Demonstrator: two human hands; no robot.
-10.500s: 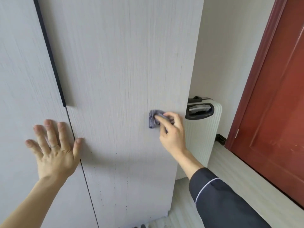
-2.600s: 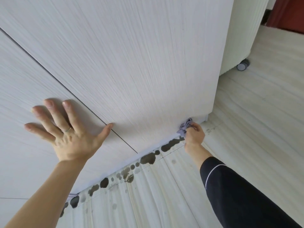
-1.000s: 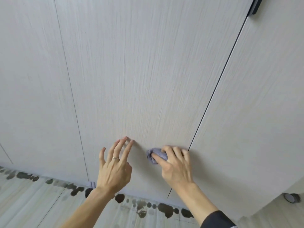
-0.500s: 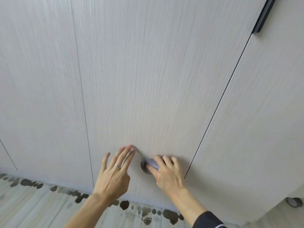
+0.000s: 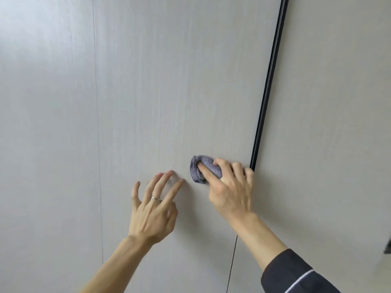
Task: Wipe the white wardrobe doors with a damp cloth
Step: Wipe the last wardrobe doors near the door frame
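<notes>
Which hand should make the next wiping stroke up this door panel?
Right. The right hand grips the cloth against the door; the left hand holds nothing, fingers spread.

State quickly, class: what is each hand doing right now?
Left hand: open, fingers spread, fingertips at the pale wood-grain wardrobe door, holding nothing.
Right hand: grips the bunched grey-purple terry cloth, pressed to that door.

The wardrobe doors are pale greyish white with fine, faint vertical grain streaks, brighter at the upper left. A glossy black strip runs down one door's edge. The cloth is a dull bluish grey. A thin silver ring sits on the left hand. The sleeve is very dark navy, crossed by one thin white stripe.
</notes>
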